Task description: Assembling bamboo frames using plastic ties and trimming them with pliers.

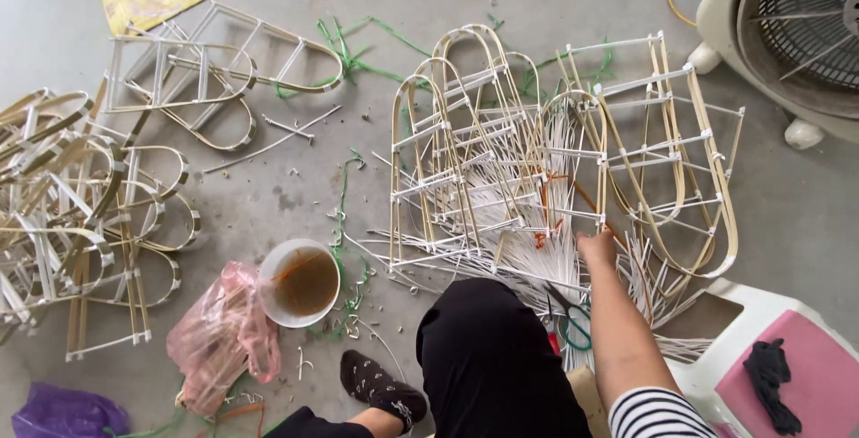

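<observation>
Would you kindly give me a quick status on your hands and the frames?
Right hand on arched bamboo frame, grip unclear. Left hand out of view. White sticks piled beneath; scissors by knee.

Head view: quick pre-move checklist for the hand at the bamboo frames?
1. Right hand on work: ok, it touches the arched bamboo frames among the loose white sticks.
2. Grip closed on a stick: cannot tell, the fingers are hidden from above.
3. Left hand: cannot tell, not in view.
4. Scissors reachable: ok, they lie beside the right forearm.
5. White bowl upright: ok, it stands on the floor with brown liquid inside, apart from the frames.
6. Floor fan apart from the frames: ok, a gap shows.
</observation>
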